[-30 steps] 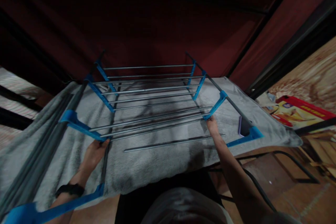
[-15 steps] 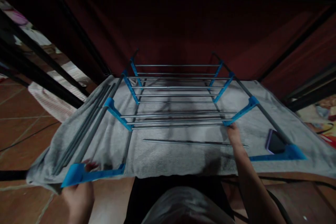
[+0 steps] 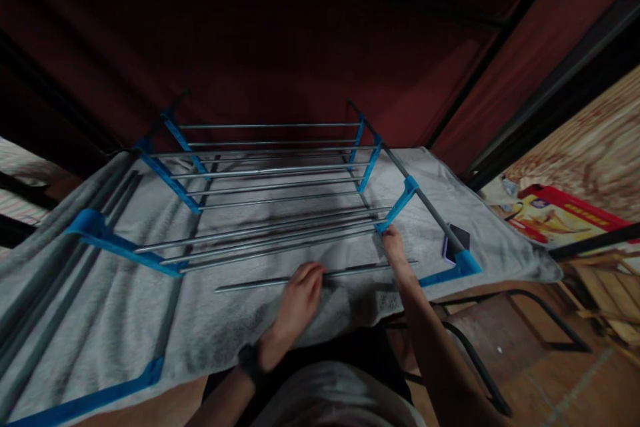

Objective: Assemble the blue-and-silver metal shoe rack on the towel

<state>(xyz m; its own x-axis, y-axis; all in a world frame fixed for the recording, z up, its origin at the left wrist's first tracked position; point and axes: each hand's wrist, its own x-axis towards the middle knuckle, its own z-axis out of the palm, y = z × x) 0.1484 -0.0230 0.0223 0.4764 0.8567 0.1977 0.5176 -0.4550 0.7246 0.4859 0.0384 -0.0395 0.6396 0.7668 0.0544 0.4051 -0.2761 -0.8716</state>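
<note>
A half-built rack of grey metal tubes and blue plastic brackets lies on a grey cloth, with several thin crossbars [image 3: 280, 182] spanning its two sides. My left hand [image 3: 303, 290], wearing a dark wristband, is closed over a loose metal rod [image 3: 250, 284] in front of the rack; its fingers are curled together at the rod's middle. My right hand [image 3: 393, 243] grips the lower end of a blue bracket [image 3: 400, 205] on the right side, its fingertips partly hidden. Another blue bracket [image 3: 120, 243] holds the left ends of the nearest bars.
A phone [image 3: 457, 243] lies by the right side tube. Blue end pieces sit at the near left [image 3: 100, 397] and near right [image 3: 450, 270]. Loose grey tubes [image 3: 55, 287] lie along the left edge. A dark red panel [image 3: 280, 47] stands behind; a dark chair frame [image 3: 470, 353] is at right.
My left hand has left the near-left blue end piece and moved right onto the loose rod. The view has swung to the right. My right hand stays at the blue bracket.
</note>
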